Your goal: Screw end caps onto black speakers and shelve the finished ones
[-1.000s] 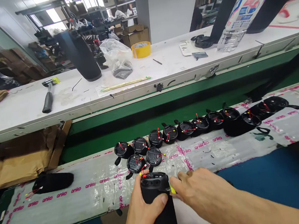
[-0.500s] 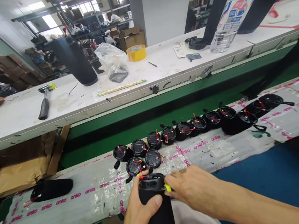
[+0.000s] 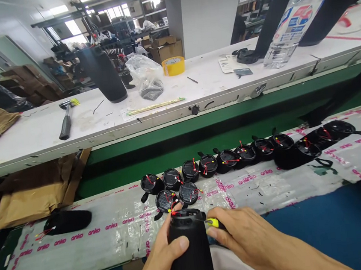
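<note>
My left hand (image 3: 163, 252) is wrapped round a black fabric-covered cylindrical speaker housing (image 3: 195, 258), thumb across its front. The housing stands nearly upright with its open end up, and red wires show at the rim. In my right hand (image 3: 239, 232) is a small yellow-and-black handled tool (image 3: 213, 222), gripped between thumb and fingers. Its thin metal tip points at the housing's right rim, beside a black strap end; I cannot tell whether it touches. Just beyond stand two similar open housings, one of them a black housing (image 3: 188, 193) with red wires.
A row of several black housings (image 3: 208, 165) stands along the plastic-covered bench (image 3: 114, 240). One housing (image 3: 67, 222) lies at the left. On the white shelf (image 3: 208, 89) are a hammer (image 3: 65, 125), yellow tape (image 3: 174, 67), a plastic bag (image 3: 145, 76) and a water bottle (image 3: 297, 21).
My right hand has drawn slightly right, away from the housing's rim, and more of the yellow tool shows. My left thumb has shifted a little left. The whole view has shifted slightly.
</note>
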The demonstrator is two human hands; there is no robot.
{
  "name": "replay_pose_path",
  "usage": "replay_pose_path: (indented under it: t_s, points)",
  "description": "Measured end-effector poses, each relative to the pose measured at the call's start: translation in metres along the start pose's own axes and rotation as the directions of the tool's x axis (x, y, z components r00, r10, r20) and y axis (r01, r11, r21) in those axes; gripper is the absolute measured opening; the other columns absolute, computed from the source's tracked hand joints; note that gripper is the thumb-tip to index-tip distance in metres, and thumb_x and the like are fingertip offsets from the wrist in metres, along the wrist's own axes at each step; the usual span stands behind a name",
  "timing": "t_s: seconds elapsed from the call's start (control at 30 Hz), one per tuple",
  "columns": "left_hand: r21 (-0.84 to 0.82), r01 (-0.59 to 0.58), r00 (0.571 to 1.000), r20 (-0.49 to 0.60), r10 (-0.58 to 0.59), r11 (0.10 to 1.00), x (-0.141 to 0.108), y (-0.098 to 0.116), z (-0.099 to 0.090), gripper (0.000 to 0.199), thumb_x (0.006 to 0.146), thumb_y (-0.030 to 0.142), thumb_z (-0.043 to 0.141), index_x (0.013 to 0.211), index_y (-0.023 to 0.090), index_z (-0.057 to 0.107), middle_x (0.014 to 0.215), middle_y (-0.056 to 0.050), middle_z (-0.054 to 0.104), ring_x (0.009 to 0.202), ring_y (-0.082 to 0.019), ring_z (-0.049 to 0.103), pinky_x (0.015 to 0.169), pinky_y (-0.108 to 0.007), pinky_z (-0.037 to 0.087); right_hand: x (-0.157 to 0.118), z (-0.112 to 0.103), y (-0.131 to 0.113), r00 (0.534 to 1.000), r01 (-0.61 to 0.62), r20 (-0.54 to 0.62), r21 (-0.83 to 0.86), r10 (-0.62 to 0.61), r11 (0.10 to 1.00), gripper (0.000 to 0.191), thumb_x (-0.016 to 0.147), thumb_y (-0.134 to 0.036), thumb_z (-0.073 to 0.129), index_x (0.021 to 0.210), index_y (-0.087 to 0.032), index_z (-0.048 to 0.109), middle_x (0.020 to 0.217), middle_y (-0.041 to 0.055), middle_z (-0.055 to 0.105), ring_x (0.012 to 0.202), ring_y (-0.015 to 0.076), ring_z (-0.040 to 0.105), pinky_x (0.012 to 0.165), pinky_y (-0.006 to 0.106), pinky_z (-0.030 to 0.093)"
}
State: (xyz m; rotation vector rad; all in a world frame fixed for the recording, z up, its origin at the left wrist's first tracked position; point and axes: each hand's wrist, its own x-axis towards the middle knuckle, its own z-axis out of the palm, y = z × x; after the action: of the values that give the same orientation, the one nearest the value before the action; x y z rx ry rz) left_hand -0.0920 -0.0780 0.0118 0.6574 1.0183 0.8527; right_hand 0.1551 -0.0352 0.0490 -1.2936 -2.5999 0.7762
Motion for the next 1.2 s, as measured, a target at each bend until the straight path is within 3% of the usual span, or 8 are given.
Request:
replay_pose_path:
  t_s: [0.1,0.2,0.3,0.57,1.0,1.1,1.2]
  points:
    - [-0.010,-0.035,0.998,0.058,0.036,0.999,0.004,0.004,0.013,0.083,0.078,0.049,0.085,0.151,0.024,0.053,0.143,-0.013,0.068,0.137,-0.041,0.058,0.116,-0.053,0.043,-0.001,-0.001,-0.003,0.994,0.088,-0.046,-0.121,-0.094,0.989,0.008,0.105,-0.024,0.061,0.105,-0.026,0.053,0.089,-0.0022,0.072,0.074,0.0260,0.075,0.062,0.036,0.041]
    - [0.040,-0.067,0.993,0.100,0.063,0.997,0.004,0.010,0.024,0.068,0.082,0.045,0.084,0.142,0.024,0.061,0.142,-0.011,0.069,0.135,-0.039,0.059,0.117,-0.051,0.042,0.001,-0.005,-0.003,0.986,0.145,-0.051,-0.219,-0.160,0.965,0.014,0.102,-0.026,0.066,0.099,-0.026,0.052,0.081,-0.0028,0.070,0.064,0.0251,0.073,0.056,0.036,0.036]
    - [0.080,-0.081,0.994,0.086,0.074,0.993,0.002,0.014,0.029,0.064,0.084,0.043,0.083,0.141,0.026,0.059,0.139,-0.009,0.070,0.134,-0.037,0.060,0.114,-0.047,0.045,0.003,-0.009,-0.002,0.981,0.178,-0.019,-0.299,-0.193,0.937,0.016,0.101,-0.028,0.067,0.096,-0.026,0.052,0.079,-0.0027,0.069,0.061,0.0245,0.071,0.053,0.036,0.033]
    - [0.185,-0.112,0.993,-0.007,0.115,0.976,0.005,0.013,0.033,0.063,0.075,0.055,0.085,0.125,0.022,0.064,0.116,-0.008,0.071,0.112,-0.034,0.063,0.098,-0.042,0.047,0.000,0.006,0.014,0.974,0.194,-0.072,-0.211,-0.213,0.958,0.017,0.100,-0.027,0.069,0.099,-0.027,0.052,0.083,-0.0045,0.072,0.066,0.0238,0.074,0.056,0.035,0.039]
    - [0.247,-0.133,0.991,0.010,0.135,0.960,0.007,0.012,0.031,0.067,0.080,0.054,0.082,0.134,0.022,0.058,0.124,-0.008,0.071,0.122,-0.035,0.060,0.106,-0.044,0.045,0.000,0.010,0.019,0.965,0.220,-0.082,-0.271,-0.250,0.937,0.019,0.103,-0.028,0.064,0.098,-0.027,0.046,0.080,-0.0049,0.069,0.064,0.0226,0.072,0.054,0.034,0.034]
    - [0.302,-0.155,0.986,-0.008,0.165,0.941,0.006,0.012,0.033,0.064,0.081,0.053,0.081,0.132,0.022,0.059,0.127,-0.009,0.071,0.122,-0.036,0.061,0.107,-0.044,0.044,-0.001,0.012,0.022,0.947,0.254,-0.105,-0.339,-0.305,0.906,0.015,0.107,-0.028,0.054,0.096,-0.026,0.045,0.074,-0.0046,0.065,0.058,0.0192,0.068,0.051,0.033,0.029]
    - [0.345,-0.141,0.985,-0.045,0.166,0.928,0.003,0.013,0.037,0.063,0.079,0.056,0.081,0.128,0.022,0.061,0.123,-0.008,0.073,0.118,-0.036,0.063,0.102,-0.043,0.046,-0.003,0.014,0.020,0.934,0.291,-0.058,-0.444,-0.351,0.847,0.011,0.105,-0.023,0.053,0.097,-0.025,0.046,0.072,-0.0037,0.063,0.053,0.0172,0.062,0.048,0.032,0.024]
